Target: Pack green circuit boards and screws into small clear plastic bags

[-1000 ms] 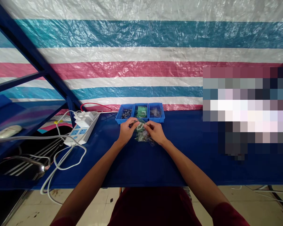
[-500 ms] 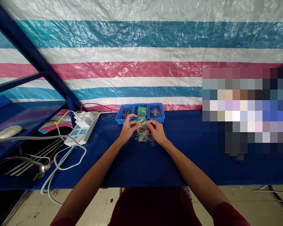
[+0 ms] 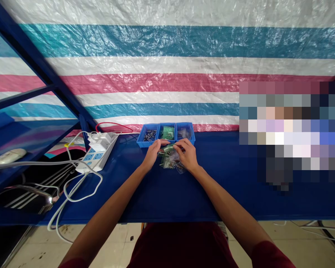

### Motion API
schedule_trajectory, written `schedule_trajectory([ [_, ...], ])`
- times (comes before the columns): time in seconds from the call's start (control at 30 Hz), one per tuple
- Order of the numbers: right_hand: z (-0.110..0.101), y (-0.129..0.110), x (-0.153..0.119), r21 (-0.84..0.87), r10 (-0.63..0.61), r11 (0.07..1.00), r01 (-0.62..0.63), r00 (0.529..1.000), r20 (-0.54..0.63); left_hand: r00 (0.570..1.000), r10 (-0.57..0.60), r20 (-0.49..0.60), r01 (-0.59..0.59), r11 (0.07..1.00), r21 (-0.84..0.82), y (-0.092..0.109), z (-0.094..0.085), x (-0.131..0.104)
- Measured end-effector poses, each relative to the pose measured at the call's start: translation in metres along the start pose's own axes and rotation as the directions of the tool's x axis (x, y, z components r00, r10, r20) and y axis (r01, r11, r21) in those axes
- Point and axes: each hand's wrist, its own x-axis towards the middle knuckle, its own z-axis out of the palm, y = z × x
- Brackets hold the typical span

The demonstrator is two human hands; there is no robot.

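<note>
My left hand (image 3: 152, 153) is at the left side of a small pile of clear and greenish plastic bags (image 3: 170, 161), its fingers stretched to the right over the pile's far edge. Nothing shows in its grasp. My right hand (image 3: 187, 153) bends over the pile from the right, thumb and fingertips pinched on a small plastic bag (image 3: 169, 148) at the top. Thin metal pieces show in and around the bags. Just behind stand three blue bins: the left bin (image 3: 143, 144) holds screw-like metal parts, the middle bin (image 3: 167, 124) green bags, the right bin (image 3: 192, 142) clear bags.
A white power strip (image 3: 100, 160) with plugged-in adapters (image 3: 99, 141) and looping white cables (image 3: 68, 193) lies on the left of the blue table (image 3: 167, 201). A striped tarp (image 3: 167, 82) hangs behind. A white mouse (image 3: 11, 156) is at far left. The right side is pixelated.
My left hand has moved off the bag that both hands held, and its fingers now point right. The small bag has come down onto the pile, under my right fingertips.
</note>
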Motion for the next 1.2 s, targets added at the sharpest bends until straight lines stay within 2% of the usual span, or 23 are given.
schedule_trajectory([
  [0.07, 0.0, 0.0, 0.0, -0.01, 0.012, 1.0, -0.012, 1.0, -0.01, 0.998, 0.054, 0.006, -0.055, 0.996, 0.073, -0.002, -0.001, 0.0],
  [0.2, 0.0, 0.0, -0.001, -0.035, 0.037, 0.999, -0.037, 0.999, -0.017, 0.998, 0.051, 0.03, -0.054, 0.993, 0.104, -0.005, 0.0, -0.002],
  [0.37, 0.0, -0.001, -0.001, -0.018, 0.025, 1.0, -0.025, 1.0, -0.007, 0.993, 0.108, -0.037, -0.099, 0.976, 0.192, -0.008, -0.001, -0.003],
  [0.7, 0.001, 0.0, 0.0, 0.003, -0.025, 1.0, 0.025, 0.996, 0.083, 0.967, 0.257, -0.007, -0.248, 0.941, 0.231, 0.004, -0.007, -0.007],
  [0.83, 0.002, 0.001, 0.0, -0.005, -0.028, 1.0, 0.028, 0.995, 0.093, 0.953, 0.299, -0.051, -0.277, 0.928, 0.25, 0.003, -0.007, -0.008],
  [1.0, 0.003, 0.002, 0.0, -0.028, -0.033, 0.999, 0.037, 0.99, 0.137, 0.941, 0.301, -0.154, -0.249, 0.925, 0.287, 0.001, -0.008, -0.007],
  [1.2, 0.001, 0.002, -0.002, -0.014, -0.042, 0.999, 0.044, 0.991, 0.128, 0.956, 0.161, -0.245, -0.115, 0.975, 0.192, -0.001, -0.008, -0.002],
])
